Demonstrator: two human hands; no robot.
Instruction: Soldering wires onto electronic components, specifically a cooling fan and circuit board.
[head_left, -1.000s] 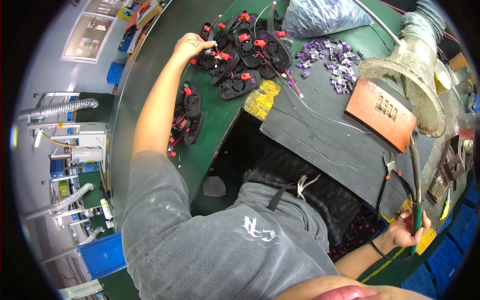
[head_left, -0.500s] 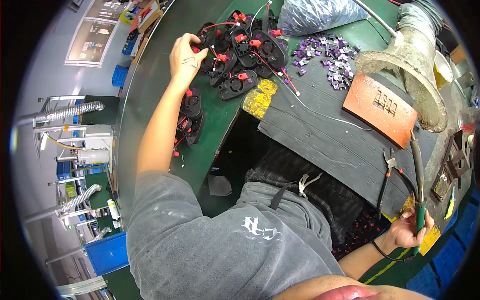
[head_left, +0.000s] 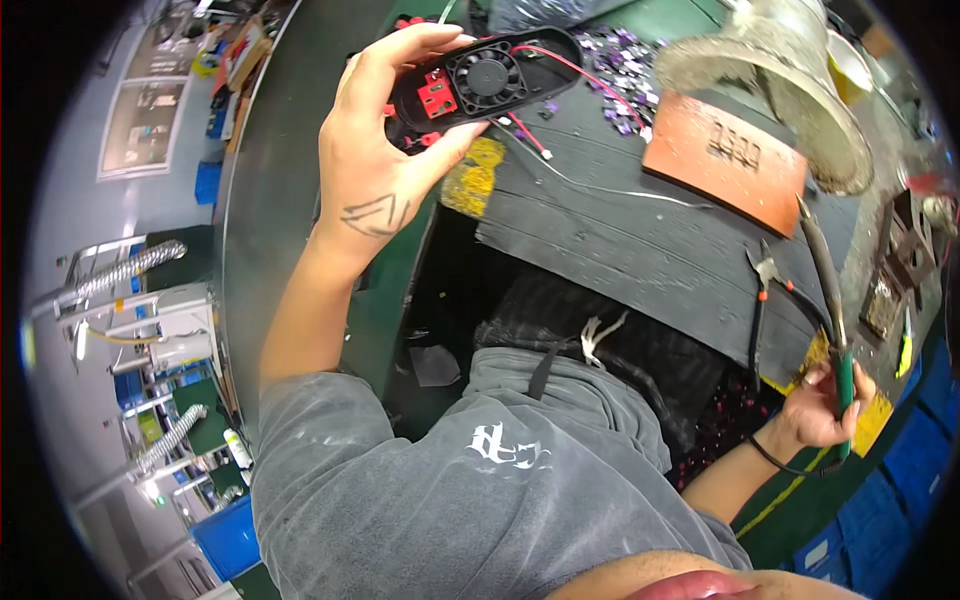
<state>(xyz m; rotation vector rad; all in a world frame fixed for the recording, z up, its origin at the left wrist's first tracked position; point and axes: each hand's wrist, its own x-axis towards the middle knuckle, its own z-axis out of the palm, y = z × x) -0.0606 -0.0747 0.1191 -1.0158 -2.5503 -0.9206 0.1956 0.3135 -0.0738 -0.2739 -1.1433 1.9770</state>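
Between the thumb and fingers of my left hand [head_left: 375, 165] is a black plastic housing [head_left: 545, 75], raised toward the camera. A small black fan [head_left: 486, 76] and a red part [head_left: 437, 94] are fitted in it, and a red wire [head_left: 600, 80] trails off its right end. Behind it, more black housings with red parts are mostly hidden. My right hand [head_left: 825, 408] is closed round the green handle of a soldering iron [head_left: 845, 385]; its tip points up toward the orange-brown block [head_left: 725, 165].
Small purple and silver parts [head_left: 620, 60] lie scattered past the grey board [head_left: 600, 225]. A dirty fume-extraction hood [head_left: 770, 80] overhangs the block. Cutting pliers [head_left: 764, 290] rest left of the iron. A metal bracket [head_left: 897, 260] sits at the right, and a white wire crosses the board.
My left hand has picked a housing out of the pile and brought it up, nearer the camera and to the right. My right hand keeps its hold on the iron. The view has shifted slightly.
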